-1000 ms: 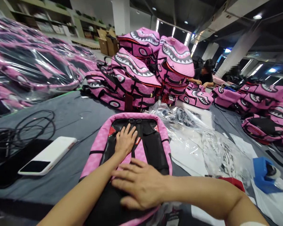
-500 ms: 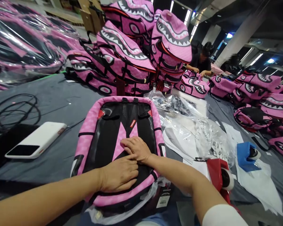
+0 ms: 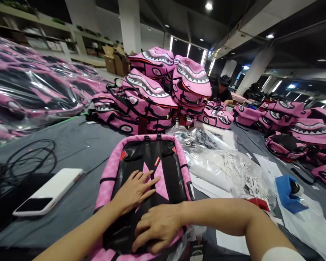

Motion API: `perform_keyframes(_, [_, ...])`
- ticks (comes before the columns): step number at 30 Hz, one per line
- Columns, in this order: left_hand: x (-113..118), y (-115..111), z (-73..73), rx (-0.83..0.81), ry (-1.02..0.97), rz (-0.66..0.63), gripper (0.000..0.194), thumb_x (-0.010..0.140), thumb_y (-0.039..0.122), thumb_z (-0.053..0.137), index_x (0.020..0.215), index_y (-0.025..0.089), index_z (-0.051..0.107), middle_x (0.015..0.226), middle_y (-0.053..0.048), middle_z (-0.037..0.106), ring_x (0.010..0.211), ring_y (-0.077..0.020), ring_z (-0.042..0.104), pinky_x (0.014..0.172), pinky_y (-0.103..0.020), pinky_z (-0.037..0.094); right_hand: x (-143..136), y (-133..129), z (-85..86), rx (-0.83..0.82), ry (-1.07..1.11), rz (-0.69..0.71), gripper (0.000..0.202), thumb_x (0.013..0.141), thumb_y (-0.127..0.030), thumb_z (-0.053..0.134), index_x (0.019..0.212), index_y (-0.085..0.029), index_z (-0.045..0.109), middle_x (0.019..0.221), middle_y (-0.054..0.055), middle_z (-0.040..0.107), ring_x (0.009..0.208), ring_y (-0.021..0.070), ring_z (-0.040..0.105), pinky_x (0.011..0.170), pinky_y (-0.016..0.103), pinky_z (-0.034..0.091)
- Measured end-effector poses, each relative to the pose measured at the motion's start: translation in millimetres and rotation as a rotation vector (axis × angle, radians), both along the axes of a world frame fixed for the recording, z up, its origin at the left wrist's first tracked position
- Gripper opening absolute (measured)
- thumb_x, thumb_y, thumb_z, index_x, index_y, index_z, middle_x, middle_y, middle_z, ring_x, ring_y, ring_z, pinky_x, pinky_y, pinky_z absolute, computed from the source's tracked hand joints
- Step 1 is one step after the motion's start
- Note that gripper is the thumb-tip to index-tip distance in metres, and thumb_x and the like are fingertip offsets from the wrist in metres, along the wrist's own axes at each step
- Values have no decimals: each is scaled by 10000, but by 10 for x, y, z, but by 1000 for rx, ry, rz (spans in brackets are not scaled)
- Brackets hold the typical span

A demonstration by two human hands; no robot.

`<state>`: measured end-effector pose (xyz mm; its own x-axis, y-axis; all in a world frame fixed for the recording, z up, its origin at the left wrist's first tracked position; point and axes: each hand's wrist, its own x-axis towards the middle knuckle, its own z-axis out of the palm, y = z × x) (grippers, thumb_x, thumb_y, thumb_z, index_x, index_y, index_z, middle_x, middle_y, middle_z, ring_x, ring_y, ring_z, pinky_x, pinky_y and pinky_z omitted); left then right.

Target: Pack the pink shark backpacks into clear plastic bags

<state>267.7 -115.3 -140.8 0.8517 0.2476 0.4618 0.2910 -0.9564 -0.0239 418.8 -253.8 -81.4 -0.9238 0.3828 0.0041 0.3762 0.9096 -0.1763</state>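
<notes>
A pink and black backpack (image 3: 164, 183) lies before me, its black strap side up and its top edge away from me. My left hand (image 3: 137, 190) rests on its middle panel, open, with the fingers spread across the pink triangles. Lower on the same panel, my right hand (image 3: 160, 226) presses down with bent, parted fingers, and I see nothing held in it. Both hands touch the backpack. Clear plastic (image 3: 179, 250) shows along its lower right edge, partly hidden under the bag.
Pink shark-mouth backpacks (image 3: 152, 94) are piled behind. Plastic-wrapped ones (image 3: 35, 90) fill the left. A white power bank (image 3: 50, 192) and black cables (image 3: 32, 154) lie left. On the right are plastic bags (image 3: 220, 163), a blue tape dispenser (image 3: 289, 194) and a red one (image 3: 258, 203). A co-worker (image 3: 221, 90) stands behind.
My hands, overlapping on the panel before, are now apart. The left has moved up the panel; the right has slid down toward the bottom end. My view has tilted upward.
</notes>
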Motion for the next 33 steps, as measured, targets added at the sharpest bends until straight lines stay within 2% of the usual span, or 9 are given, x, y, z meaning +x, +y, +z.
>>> perform_keyframes(3, [-25, 65, -125, 7, -91, 56, 456, 999, 519, 453, 1443, 449, 531, 1418, -80, 601, 1243, -292, 527, 1143, -549, 247, -57, 96, -206, 2, -90, 25, 387, 985, -444, 593, 1246, -169, 668, 1249, 84, 685, 1058, 160, 648, 917, 251, 486])
perform_keyframes(9, [-7, -66, -145, -54, -126, 313, 531, 920, 531, 517, 1420, 367, 588, 1567, -177, 429, 1453, -553, 243, 1084, -777, 212, -4, 265, -575, 62, -36, 31, 374, 968, -471, 600, 1169, -177, 716, 1210, 92, 697, 1062, 167, 645, 901, 266, 490])
perform_keyframes(14, [-169, -376, -298, -123, 31, 385, 586, 820, 538, 618, 1371, 343, 642, 1604, -151, 412, 1478, -543, 238, 1137, -741, 186, -60, 98, -549, 354, 136, -301, 247, 926, -439, 583, 1000, -238, 705, 1039, 35, 749, 935, 191, 670, 855, 347, 521])
perform_keyframes(18, [-383, -709, -536, -106, 31, 399, 633, 807, 712, 551, 1347, 395, 649, 1588, -98, 455, 1493, -497, 260, 1153, -727, 189, 95, 234, -258, 481, 347, -753, 293, 974, -351, 529, 1213, -239, 658, 1296, 66, 693, 1214, 209, 609, 1034, 392, 475])
perform_keyframes(21, [-435, -753, -367, -219, 137, 416, 699, 808, 785, 522, 1432, 472, 512, 1611, -70, 425, 1494, -489, 287, 1136, -732, 229, 291, 496, -140, 285, 320, -1184, 488, 1026, -369, 468, 1475, -180, 492, 1556, 127, 491, 1464, 269, 406, 1206, 513, 323])
perform_keyframes(24, [-327, -593, 94, -373, 321, 375, 752, 811, 834, 479, 1452, 442, 497, 1525, -124, 532, 1380, -467, 482, 1102, -688, 324, 358, 651, -245, 89, 204, -1234, 565, 1065, -442, 371, 1571, -191, 366, 1648, 107, 340, 1540, 283, 279, 1247, 578, 223])
perform_keyframes(27, [-61, -355, 434, -302, 252, 380, 729, 919, 734, 389, 1509, 312, 464, 1452, -160, 598, 1325, -403, 550, 1117, -646, 329, 329, 712, -336, 59, 193, -1229, 573, 1066, -435, 367, 1585, -192, 340, 1658, 115, 306, 1545, 281, 268, 1241, 578, 228])
perform_keyframes(29, [150, -226, 430, -202, 152, 438, 729, 926, 674, 421, 1518, 251, 456, 1544, -155, 501, 1440, -422, 414, 1153, -657, 271, 376, 804, -264, 34, 216, -1218, 519, 1019, -363, 487, 1507, -186, 474, 1584, 141, 445, 1461, 308, 424, 1185, 565, 332])
perform_keyframes(33, [405, -122, 65, -230, 119, 476, 765, 916, 660, 438, 1546, 229, 391, 1646, -118, 334, 1539, -441, 198, 1183, -666, 229, 871, 1193, 98, -22, 281, -1270, 246, 903, -235, 634, 1130, -236, 728, 1098, 62, 773, 1031, 246, 709, 923, 379, 531])
